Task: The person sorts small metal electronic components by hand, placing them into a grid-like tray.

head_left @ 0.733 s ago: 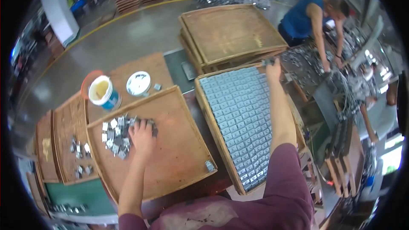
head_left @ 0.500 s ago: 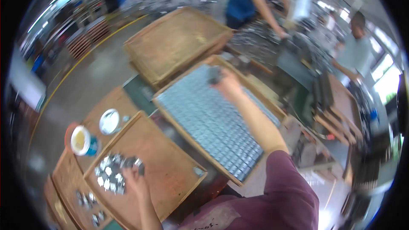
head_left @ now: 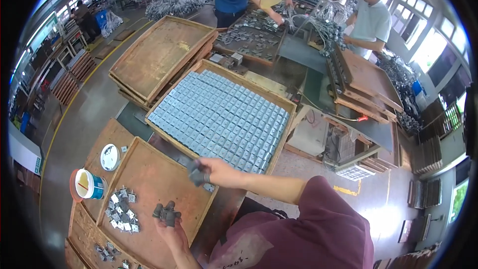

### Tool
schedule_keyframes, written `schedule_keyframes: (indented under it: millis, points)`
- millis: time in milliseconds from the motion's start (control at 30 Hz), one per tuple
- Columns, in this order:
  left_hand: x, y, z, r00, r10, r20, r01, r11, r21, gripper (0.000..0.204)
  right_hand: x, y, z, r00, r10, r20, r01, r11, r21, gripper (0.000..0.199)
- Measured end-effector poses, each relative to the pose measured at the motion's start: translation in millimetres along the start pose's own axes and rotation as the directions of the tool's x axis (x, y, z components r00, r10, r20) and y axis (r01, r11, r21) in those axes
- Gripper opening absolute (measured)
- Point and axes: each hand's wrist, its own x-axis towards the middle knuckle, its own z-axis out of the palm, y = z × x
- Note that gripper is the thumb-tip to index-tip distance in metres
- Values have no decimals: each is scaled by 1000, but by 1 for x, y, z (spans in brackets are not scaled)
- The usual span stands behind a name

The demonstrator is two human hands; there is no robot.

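My left hand [head_left: 168, 221], dark coverings on its fingertips, is raised over the near wooden tray [head_left: 167, 169], its fingers curled together. Beside it on that tray lies a pile of small shiny square metal pieces [head_left: 122, 211]. My right hand [head_left: 211, 172], its fingertips also dark-covered, hovers bunched above the tray's right corner, where one metal piece [head_left: 209, 188] shows. Whatever either hand may hold is hidden by the fingers. Just beyond my right hand, a second wooden tray [head_left: 284, 139] is lined with tight rows of grey metal pieces [head_left: 219, 114].
On the left stand a white-and-teal bucket [head_left: 92, 185] and a round white dish [head_left: 109, 157]. More loose pieces [head_left: 106, 251] lie near the lower left. Stacked wooden trays [head_left: 159, 55] rise at the back. Two people work at a far bench [head_left: 254, 35].
My right hand has come back from the far end of the filled tray to near my left hand. My left hand has drawn off the pile. The view has shifted.
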Motion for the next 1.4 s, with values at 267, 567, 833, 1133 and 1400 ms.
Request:
schedule_keyframes:
  millis: [267,567,833,1133,1400]
  points:
    - [-37,4,2,996,79,39,-82,991,101,36,-29,-24,26,995,95,-21,-97,991,-93,11]
    - [-54,20,19,991,93,-97,-70,974,217,36,-35,-1,43,995,45,90,-37,996,-80,23]
    - [-49,26,29,999,6,51,-10,998,70,41,-50,-38,43,967,52,248,148,679,-720,33]
    - [-56,31,28,987,-15,162,-21,975,223,44,-49,-41,58,854,-207,478,517,447,-730,30]
    - [-50,14,49,984,136,112,-172,875,452,57,-50,-13,61,771,-410,486,588,167,-792,24]
